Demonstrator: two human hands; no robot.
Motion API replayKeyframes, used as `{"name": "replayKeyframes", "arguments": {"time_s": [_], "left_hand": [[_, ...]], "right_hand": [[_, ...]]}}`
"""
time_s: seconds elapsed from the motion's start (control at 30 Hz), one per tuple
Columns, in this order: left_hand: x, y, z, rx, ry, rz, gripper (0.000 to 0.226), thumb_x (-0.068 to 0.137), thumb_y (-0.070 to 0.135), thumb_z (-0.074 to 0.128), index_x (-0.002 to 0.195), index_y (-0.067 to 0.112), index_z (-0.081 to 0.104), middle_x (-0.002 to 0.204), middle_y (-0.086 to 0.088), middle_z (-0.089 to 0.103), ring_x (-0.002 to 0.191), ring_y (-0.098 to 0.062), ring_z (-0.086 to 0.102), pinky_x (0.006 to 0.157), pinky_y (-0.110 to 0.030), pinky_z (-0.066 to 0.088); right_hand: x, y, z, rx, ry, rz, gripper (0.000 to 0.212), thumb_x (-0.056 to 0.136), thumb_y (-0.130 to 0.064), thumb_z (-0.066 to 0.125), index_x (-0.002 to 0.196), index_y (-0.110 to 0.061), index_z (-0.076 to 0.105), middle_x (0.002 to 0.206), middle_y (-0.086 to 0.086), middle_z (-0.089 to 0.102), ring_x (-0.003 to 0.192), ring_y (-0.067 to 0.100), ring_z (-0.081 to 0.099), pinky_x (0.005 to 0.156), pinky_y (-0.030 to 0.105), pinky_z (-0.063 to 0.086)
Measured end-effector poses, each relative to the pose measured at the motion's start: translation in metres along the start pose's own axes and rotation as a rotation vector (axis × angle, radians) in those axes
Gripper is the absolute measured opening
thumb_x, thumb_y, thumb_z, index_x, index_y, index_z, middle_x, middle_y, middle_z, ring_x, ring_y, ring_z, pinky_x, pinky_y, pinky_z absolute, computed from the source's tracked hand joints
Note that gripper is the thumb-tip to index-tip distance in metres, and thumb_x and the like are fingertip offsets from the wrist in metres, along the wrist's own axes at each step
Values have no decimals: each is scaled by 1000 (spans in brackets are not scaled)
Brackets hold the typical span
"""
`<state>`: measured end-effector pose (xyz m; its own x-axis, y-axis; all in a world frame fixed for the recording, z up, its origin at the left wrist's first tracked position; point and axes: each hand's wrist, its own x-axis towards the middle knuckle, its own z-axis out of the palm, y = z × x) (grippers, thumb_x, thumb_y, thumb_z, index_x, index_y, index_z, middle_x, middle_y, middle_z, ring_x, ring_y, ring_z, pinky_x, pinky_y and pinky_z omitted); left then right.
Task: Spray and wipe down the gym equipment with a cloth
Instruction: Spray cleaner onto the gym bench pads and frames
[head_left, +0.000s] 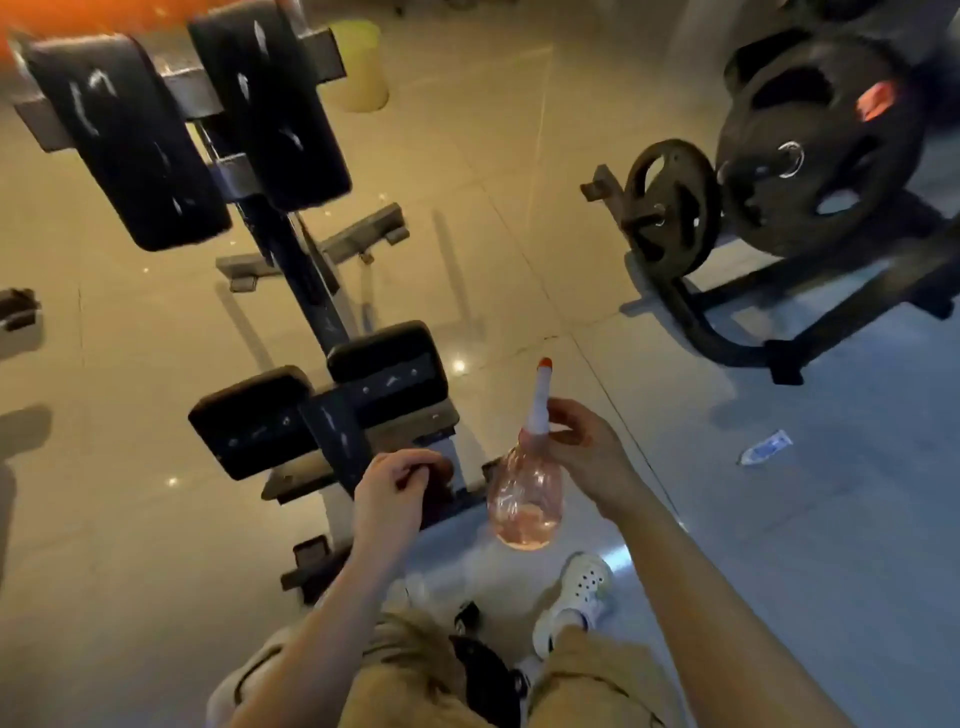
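Holding the spray bottle (525, 499) by its neck, the right hand (582, 441) pinches the white sprayer stem between thumb and fingers, so the clear round body with pinkish liquid hangs below and the orange-tipped nozzle points up and away. The left hand (400, 486) hovers just beside it with fingers curled inward; what it grips, if anything, cannot be told (no cloth is plainly visible in it). Below both forearms are tan shorts and a white shoe (574, 597) on the tiled floor (519, 208).

Just beyond the hands stand the two lower pads (317, 400) of the bench machine, black and scuffed, mounted on a dark steel post. Farther up are the two larger upper pads (192, 124), also marked with pale scratches. To the right, well apart, a rack carries weight plates (779, 171); a small tube (766, 448) lies on the floor near it.

The step in hand appears to be readying the spray. For good results, the grip should shift to the trigger, the nozzle should turn toward the nearest pad, and misting should be light before wiping.
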<state>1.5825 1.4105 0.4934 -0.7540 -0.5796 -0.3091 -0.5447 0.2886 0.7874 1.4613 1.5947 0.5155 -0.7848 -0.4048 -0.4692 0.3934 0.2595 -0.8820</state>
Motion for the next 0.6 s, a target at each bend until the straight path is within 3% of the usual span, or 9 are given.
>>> {"name": "replayKeyframes", "arguments": {"time_s": [0.03,0.1,0.23,0.37,0.43,0.6], "left_hand": [[-10,17,19,13,-38,13,26,95,6,55,97,26,70,105,10,60,97,2,53,86,-6,38],[-26,44,50,-5,-60,20,23,95,6,56,99,23,71,105,11,62,96,10,52,86,-5,36],[-36,71,87,-44,-27,-35,24,95,4,56,96,20,75,103,9,63,99,1,57,94,-21,45],[-39,92,110,23,-4,-50,35,98,2,50,82,26,70,103,4,59,94,-1,54,77,0,37],[-37,102,120,12,21,-92,35,99,2,47,83,22,70,104,1,56,89,0,51,71,2,35],[-19,120,144,-51,7,-156,33,101,5,43,90,21,70,108,2,54,99,-11,49,90,-24,35]], "right_hand": [[-2,-1,-21,4,-3,9,42,81,-12,76,117,-23,57,112,-7,65,93,7,66,70,18,52],[1,-1,-58,10,-4,19,43,81,-10,75,118,-21,58,112,-4,65,93,10,66,73,22,53],[11,-8,-107,12,-71,27,40,80,-10,77,114,-23,60,113,0,67,94,12,66,76,25,52],[18,-16,-132,-10,-145,-5,40,79,-9,77,111,-25,60,110,-2,67,94,15,66,79,28,52],[20,-19,-143,-27,-168,-13,40,78,-10,78,110,-27,60,110,-2,67,96,18,66,83,32,54],[24,-30,-172,-92,-146,-28,43,78,-11,79,114,-24,59,110,0,67,95,16,65,80,29,55]]}}
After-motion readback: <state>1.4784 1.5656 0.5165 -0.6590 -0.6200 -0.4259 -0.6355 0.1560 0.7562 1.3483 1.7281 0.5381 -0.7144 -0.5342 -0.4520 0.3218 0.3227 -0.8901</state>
